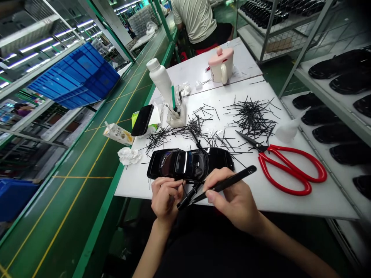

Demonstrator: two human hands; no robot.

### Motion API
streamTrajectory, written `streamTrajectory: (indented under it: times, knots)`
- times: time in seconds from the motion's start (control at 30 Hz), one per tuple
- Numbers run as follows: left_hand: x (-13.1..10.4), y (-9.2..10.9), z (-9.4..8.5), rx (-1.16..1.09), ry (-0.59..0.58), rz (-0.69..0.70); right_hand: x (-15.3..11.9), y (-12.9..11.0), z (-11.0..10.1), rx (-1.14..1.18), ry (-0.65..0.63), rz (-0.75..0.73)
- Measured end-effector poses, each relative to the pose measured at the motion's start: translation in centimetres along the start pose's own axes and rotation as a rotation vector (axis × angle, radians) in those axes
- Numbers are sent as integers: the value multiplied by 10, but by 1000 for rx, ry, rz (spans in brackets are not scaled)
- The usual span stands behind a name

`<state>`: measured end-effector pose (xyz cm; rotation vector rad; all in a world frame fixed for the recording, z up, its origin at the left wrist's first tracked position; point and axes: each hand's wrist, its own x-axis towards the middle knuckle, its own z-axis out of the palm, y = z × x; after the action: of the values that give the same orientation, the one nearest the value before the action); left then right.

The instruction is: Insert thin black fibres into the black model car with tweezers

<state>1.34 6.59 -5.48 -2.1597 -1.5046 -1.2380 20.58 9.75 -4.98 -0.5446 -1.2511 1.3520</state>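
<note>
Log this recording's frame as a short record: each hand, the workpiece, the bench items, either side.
Left hand: fingers pinched at the near edge of the black model car; anything between them unclear
Right hand: holds a slim black tool, apparently tweezers, tip at the near door
Workpiece: black model car, both doors swung open
Bench: loose black strips, red-handled scissors, phone, white bottle, lidded mug
Left side: green surface with yellow lines
Right side: rack holding black car bodies

I count one left hand [165, 196], one right hand [236, 199], one model car [185, 164], one pair of tweezers [233, 179], one pair of scissors [263, 148], one lidded mug [218, 68], one white bottle [161, 80], one smartphone [143, 120], one drink carton [118, 134]; black strips [252, 117], too many to tally.
</note>
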Motion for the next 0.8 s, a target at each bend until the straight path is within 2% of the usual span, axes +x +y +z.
streamTrajectory:
  times: [0.13, 0.23, 0.4, 0.47, 0.57, 0.67, 0.8]
  knots:
    - [0, -3, -2, -109, 10, 29, 4, -4, 0, 140, 233, -95]
    - [-2, -5, 0, -163, 41, 8, 8, -8, -1, -52, 283, -98]
    - [1, -8, -2, -272, 41, -45, 14, -2, 2, -711, 112, -30]
    - [4, -10, -7, -330, 29, -82, 16, 0, 2, -866, 47, -17]
    - [12, -18, -15, -413, 38, -114, 20, -8, -2, -960, -21, 14]
    - [20, -31, -20, -452, 44, -82, 25, -21, -18, -1046, -59, 32]
    - [27, -41, -16, -476, 35, 34, 30, -22, -56, -1458, -115, -25]
